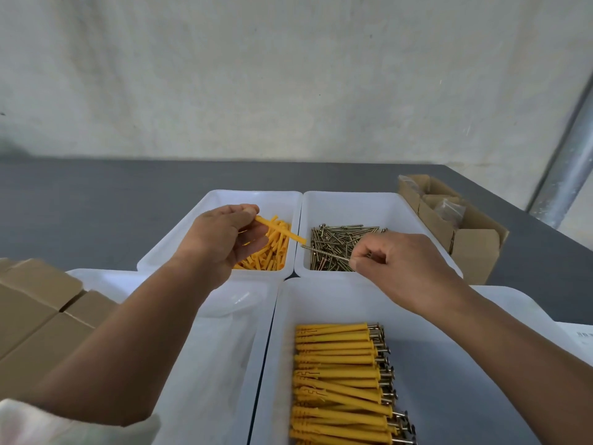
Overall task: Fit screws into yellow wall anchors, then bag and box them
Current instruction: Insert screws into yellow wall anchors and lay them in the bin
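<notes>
Finished anchors (340,374) lie stacked in the white bin (465,380) at lower centre. Mid-frame, the left hand (221,239) pinches a yellow anchor (280,231). The right hand (407,268) pinches a screw (325,252), whose tip is just beside the anchor's end.

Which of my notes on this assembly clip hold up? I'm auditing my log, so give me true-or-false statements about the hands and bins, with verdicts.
1. The left hand holds a yellow anchor. True.
2. The right hand pinches a screw aimed at that anchor. True.
3. The screw is fully seated inside the anchor. False: its whole shaft is outside, with the tip just at the anchor's end.
4. The loose screws lie in the far left bin. False: they lie in the far right bin.
5. Assembled anchors lie in the near right bin. True.
6. The cardboard box at far right is closed. False: its flaps stand open.
</notes>
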A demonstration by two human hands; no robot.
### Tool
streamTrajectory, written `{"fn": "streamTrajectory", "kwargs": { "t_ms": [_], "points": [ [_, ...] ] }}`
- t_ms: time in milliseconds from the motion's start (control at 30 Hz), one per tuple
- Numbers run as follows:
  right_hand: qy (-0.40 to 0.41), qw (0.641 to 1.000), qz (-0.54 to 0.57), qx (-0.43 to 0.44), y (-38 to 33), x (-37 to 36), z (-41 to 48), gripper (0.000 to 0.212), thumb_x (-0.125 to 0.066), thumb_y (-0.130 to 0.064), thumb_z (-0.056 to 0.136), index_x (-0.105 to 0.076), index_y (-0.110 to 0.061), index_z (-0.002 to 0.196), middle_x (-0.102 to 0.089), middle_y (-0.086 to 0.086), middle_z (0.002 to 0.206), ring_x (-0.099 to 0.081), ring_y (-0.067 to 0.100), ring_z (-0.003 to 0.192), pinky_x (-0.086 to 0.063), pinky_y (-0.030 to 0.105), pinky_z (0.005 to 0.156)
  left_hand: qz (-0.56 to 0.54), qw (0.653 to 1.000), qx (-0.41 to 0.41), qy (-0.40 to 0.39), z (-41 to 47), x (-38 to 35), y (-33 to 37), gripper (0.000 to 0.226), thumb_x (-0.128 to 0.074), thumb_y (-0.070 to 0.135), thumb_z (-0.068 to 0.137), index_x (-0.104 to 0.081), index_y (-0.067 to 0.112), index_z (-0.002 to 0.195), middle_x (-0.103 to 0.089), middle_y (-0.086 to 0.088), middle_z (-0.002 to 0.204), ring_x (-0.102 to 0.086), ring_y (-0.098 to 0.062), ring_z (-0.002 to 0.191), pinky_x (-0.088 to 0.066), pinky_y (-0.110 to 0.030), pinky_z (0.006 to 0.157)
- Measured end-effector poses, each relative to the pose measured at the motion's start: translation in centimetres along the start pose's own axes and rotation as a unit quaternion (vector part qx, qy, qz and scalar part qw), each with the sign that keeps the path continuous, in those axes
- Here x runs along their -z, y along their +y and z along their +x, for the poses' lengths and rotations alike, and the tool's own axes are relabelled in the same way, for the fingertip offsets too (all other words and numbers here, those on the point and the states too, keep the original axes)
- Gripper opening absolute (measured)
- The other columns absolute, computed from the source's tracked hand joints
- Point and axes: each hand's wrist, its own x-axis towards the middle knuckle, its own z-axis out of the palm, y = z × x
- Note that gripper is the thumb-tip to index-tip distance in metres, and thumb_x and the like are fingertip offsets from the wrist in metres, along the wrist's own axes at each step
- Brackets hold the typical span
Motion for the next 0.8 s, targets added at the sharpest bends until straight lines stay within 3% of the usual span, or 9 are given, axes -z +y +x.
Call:
{"fn": "streamTrajectory", "kwargs": {
  "t_ms": [233, 800],
  "points": [
    [0.004, 1.000, 0.005, -0.011, -0.04, 0.12, -0.11, 0.017, -0.062, -0.027, 0.091, -0.067, -0.031, 0.074, -0.052, -0.017, 0.053, -0.050, 0.001, 0.056, -0.034, 0.018, 0.053, -0.036, 0.997, 0.049, 0.050, 0.07, 0.26, -0.19, 0.009, -0.058, 0.005, 0.095, -0.066, 0.002, 0.091, -0.067, -0.005, 0.055, -0.069, -0.014, 0.054, -0.056, -0.026, 0.050],
    [-0.014, 1.000, 0.004, -0.008, -0.60, -0.02, -0.21, 0.020, -0.062, -0.032, 0.091, -0.061, -0.034, 0.071, -0.055, -0.015, 0.062, -0.053, 0.003, 0.064, -0.040, 0.024, 0.060, 0.004, 0.999, 0.051, 0.018, -0.58, -0.64, -0.42, 0.008, -0.059, 0.007, 0.095, -0.066, 0.003, 0.092, -0.070, -0.008, 0.064, -0.070, -0.014, 0.059, -0.056, -0.026, 0.052]
  ]
}}
